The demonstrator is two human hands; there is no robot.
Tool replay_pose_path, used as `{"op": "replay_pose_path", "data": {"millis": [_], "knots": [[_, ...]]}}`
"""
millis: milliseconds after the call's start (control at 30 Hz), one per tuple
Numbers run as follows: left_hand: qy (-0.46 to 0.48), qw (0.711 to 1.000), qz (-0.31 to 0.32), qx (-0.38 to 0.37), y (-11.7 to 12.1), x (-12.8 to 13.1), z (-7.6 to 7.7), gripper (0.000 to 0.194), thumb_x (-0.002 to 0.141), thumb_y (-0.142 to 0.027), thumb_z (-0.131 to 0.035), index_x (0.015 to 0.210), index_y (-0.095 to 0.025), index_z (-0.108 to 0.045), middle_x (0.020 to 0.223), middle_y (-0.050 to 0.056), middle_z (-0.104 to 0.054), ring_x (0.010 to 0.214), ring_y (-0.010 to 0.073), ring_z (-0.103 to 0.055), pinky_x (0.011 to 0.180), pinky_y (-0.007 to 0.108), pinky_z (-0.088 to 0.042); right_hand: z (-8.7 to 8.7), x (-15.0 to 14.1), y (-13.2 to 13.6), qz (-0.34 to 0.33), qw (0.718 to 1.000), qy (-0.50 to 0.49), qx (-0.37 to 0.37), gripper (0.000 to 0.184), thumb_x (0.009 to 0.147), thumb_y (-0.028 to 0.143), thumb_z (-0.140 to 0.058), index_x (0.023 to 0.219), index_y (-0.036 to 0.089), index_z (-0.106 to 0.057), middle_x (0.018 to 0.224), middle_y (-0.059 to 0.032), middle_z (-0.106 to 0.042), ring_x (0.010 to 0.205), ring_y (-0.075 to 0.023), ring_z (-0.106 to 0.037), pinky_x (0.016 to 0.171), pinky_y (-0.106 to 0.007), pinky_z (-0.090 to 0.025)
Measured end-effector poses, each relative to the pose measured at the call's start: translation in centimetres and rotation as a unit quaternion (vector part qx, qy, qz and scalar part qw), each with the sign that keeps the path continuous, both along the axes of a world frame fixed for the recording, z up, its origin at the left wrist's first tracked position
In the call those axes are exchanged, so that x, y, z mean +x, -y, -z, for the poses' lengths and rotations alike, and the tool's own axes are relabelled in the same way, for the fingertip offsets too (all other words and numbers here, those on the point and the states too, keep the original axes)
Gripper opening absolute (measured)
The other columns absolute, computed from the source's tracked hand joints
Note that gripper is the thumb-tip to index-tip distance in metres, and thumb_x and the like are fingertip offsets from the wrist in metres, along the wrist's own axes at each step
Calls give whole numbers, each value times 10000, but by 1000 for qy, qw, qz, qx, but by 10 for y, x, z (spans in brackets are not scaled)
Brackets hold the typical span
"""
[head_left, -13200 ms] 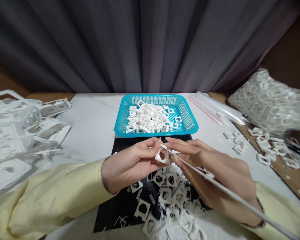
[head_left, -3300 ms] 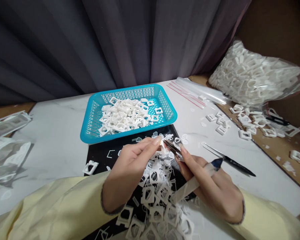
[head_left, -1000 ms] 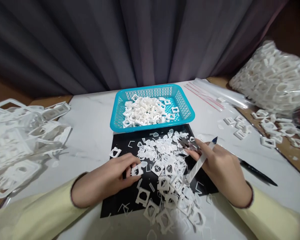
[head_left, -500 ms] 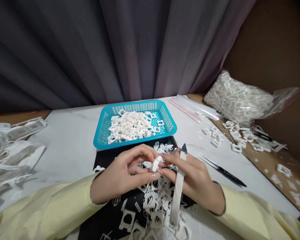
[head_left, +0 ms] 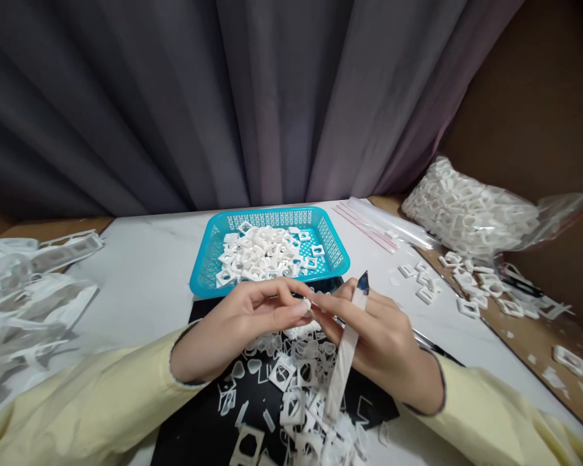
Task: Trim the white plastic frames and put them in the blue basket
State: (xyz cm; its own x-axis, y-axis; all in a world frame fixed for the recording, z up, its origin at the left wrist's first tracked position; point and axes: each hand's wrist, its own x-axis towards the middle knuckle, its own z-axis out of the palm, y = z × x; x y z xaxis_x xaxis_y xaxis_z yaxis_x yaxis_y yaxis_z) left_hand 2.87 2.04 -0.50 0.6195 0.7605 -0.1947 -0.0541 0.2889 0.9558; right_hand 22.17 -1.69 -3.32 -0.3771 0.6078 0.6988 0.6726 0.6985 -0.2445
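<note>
My left hand [head_left: 252,320] is closed in a pinch on a small white plastic part [head_left: 307,307], mostly covered by the fingertips. Close against it, my right hand [head_left: 381,330] has its fingertips at the same part. A slim knife [head_left: 346,362] with a white-wrapped handle and a dark pointed metal tip is tucked in my right hand, tip upward. Beneath both hands, a black mat [head_left: 199,401] carries a heap of white square frames [head_left: 294,406] with round holes and thin translucent scraps [head_left: 239,370].
Beyond the mat, a blue basket [head_left: 199,272] holds many white parts. At right are a full clear bag [head_left: 471,207], a flat plastic bag [head_left: 388,223], loose parts [head_left: 468,307] and partly hidden tweezers [head_left: 432,343]. White plastic offcuts [head_left: 53,304] are piled at left.
The view has tilted slightly, so the basket and bags sit lower and further right. The white part has turned and is more covered by my fingers. Both hands remain together.
</note>
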Motion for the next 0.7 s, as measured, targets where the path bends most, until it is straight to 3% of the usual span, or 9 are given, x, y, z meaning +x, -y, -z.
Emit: {"op": "replay_pose_path", "data": {"millis": [167,367,533,700], "knots": [[-27,999,-12,-17,0,-1,5,241,827,-273,-620,635,-142,-558,1181,51,-577,873,138,-598,815,263,-442,2,1,-1,5,1000,22,-7,188,870,158,-556,1051,144,-605,748,-29,-626,620,-117,-542,563,-251,-473],[-72,994,29,83,3,1,1,220,890,-253,-511,734,-157,-633,1103,55,-558,883,138,-568,802,240,-463,1,3,-2,-1,999,37,-16,195,889,189,-531,1065,146,-604,738,-33,-630,605,-119,-534,556,-255,-472],[-95,986,19,138,5,2,-1,271,909,-233,-464,729,-161,-654,1062,48,-558,885,129,-576,807,209,-487,-6,4,-2,-38,998,12,-57,215,892,177,-526,1082,127,-612,737,-40,-636,587,-116,-523,519,-251,-453],[-75,992,18,99,3,1,4,294,916,-280,-460,757,-163,-679,1126,45,-575,867,124,-620,820,217,-516,-4,4,-6,-68,990,-49,-115,195,869,172,-565,1030,123,-665,676,-22,-633,570,-104,-544,514,-236,-439]]}}
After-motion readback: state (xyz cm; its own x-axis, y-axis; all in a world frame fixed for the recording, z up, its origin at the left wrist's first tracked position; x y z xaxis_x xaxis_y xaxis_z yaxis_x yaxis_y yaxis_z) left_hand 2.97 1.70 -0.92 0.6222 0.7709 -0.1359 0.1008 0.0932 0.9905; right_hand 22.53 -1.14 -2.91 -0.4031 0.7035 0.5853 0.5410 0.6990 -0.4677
